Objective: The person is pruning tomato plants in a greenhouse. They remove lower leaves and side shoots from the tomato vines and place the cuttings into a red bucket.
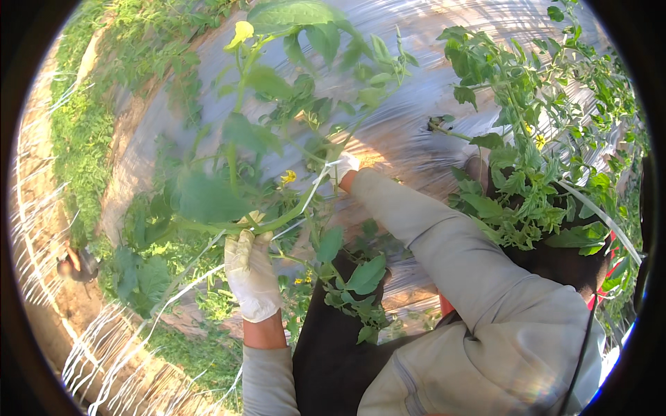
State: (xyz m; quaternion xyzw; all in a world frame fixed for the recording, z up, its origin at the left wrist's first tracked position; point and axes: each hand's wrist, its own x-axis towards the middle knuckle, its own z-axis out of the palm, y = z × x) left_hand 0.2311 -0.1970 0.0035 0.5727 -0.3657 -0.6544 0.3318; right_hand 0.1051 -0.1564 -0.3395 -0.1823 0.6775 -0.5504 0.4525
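My left hand (252,275), in a thin whitish glove, is closed at the green stem (278,222) of a tomato plant. The stem bends up to the right from there. My right hand (346,165), gloved too, is further up beside the stem, its fingers largely hidden by it. White twine (312,193) runs along the stem between both hands, and another strand (195,281) slants down to the lower left. Large blurred leaves (208,197) hang close to the camera above my left hand. A yellow flower (287,177) is between the hands.
Shiny plastic mulch film (406,104) covers the soil bed. More tomato plants (520,156) stand at right, with a pale strap-like strip (598,216) crossing them. Many white strings (99,338) hang at lower left, where a distant person (78,265) is visible. My dark-trousered leg (333,322) is below.
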